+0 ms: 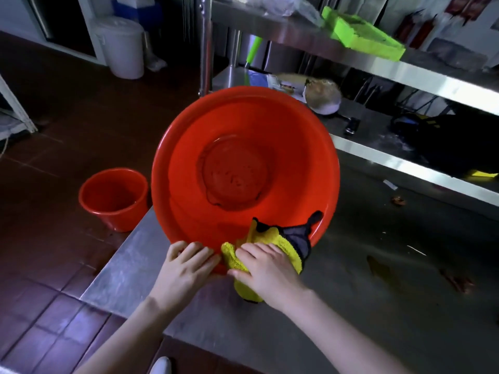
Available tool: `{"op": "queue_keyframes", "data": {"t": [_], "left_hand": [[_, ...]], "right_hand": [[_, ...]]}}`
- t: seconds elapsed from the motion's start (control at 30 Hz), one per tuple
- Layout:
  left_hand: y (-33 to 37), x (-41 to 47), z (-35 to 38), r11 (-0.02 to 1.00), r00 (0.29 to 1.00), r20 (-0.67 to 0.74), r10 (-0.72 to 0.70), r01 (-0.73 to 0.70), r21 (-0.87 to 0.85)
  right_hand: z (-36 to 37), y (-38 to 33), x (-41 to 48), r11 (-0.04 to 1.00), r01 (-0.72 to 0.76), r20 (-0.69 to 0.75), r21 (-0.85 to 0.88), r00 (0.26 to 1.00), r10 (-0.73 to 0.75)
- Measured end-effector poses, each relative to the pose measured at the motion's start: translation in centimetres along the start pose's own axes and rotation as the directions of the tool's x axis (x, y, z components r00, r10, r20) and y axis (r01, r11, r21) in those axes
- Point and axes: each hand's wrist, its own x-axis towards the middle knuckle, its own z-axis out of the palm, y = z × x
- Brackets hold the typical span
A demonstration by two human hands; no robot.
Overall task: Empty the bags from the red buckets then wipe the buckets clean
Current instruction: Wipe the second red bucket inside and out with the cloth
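The big round red plastic basin (243,125) stands tipped up on its edge at the near left corner of the stainless steel worktop (129,265), its open side turned toward the camera so the circular bottom shows, with a darker, wet-looking outline around it. Its lower rim is at the worktop and its left side hangs out past the worktop's edge. The left grip (186,263) is clamped on the basin's near rim, fingers curled over the lip. Just beside it, the right grip (266,265) is closed on a yellow fluffy cloth with a dark grey border (270,236), pressing it against the same rim; part of the cloth lies inside the basin and part bunches under the palm down to the worktop. The two grips nearly touch. On the dark red tiled floor (54,90) to the left, below the worktop, a smaller red plastic bucket (113,195) stands upright with nothing visible inside. Farther back on the floor stands a white lidded plastic tub (124,47). Behind the basin, a steel shelf (378,130) carries a metal pan (324,98), and a higher steel shelf (432,76) carries a bright green plastic tray (361,31).
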Motion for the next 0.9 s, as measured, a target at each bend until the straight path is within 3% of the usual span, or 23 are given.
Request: {"op": "queue_keyframes", "data": {"t": [0.23, 0.5, 0.77, 0.9], "left_hand": [[-0.3, -1.6, 3.7, 0.996, 1.000, 0.003, -0.007, 0.007, 0.091], [-1.4, -3.9, 8.9, 0.990, 0.994, 0.058, -0.097, 0.090, 0.106], [-4.0, -4.9, 12.4, 0.957, 0.937, 0.231, -0.262, 0.284, -0.067], [-5.3, -4.6, 12.3, 0.905, 0.927, 0.142, -0.347, 0.371, -0.208]], "right_hand": [[3.6, 1.0, 1.4, 0.993, -0.064, -0.096, -0.099, 0.994, 0.054], [8.5, 2.4, 4.1, 0.995, -0.083, -0.128, -0.061, 0.989, 0.075], [11.8, 3.2, 7.9, 0.978, -0.207, -0.010, 0.033, 0.978, 0.208], [12.4, 2.6, 9.1, 0.969, -0.244, 0.020, 0.022, 0.970, 0.244]]}}
